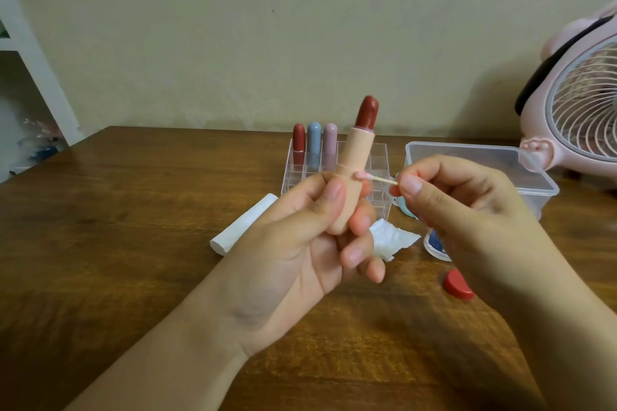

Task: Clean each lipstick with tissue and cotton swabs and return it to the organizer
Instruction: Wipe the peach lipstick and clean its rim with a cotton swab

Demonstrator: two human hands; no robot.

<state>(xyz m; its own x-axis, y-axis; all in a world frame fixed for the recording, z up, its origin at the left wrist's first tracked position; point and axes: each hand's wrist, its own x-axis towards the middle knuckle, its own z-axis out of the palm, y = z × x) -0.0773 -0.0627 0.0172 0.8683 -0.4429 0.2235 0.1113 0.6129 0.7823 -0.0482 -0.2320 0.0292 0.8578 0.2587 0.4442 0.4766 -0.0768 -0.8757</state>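
The left hand (300,237) grips an uncapped lipstick with a peach plastic tube and a dark red bullet (354,170), holding it nearly upright, tilted slightly right; the thumb lies across the tube's front and the other fingers curl round its right side. The right hand (467,203) pinches a thin wooden cotton swab (375,177) between thumb and forefinger. The swab's pink-stained tip touches the tube's right side, just above the left fingertips.

Behind the left fingers stands a clear acrylic grid organizer (379,157) on the brown wooden table (133,210). Three capped lipsticks stand in its back row: a dark red one (299,140), a grey-blue one (314,142) and a pale mauve one (330,142).

Below the left fingers a crumpled white tissue (394,238) lies on the table, and left of that hand lies a white folded tissue pack (242,227). A red rounded lipstick cap (457,284) lies beneath the right wrist. Behind the right fingers sits a clear plastic lidded box (534,173), and farther right a pink desk fan (581,110).
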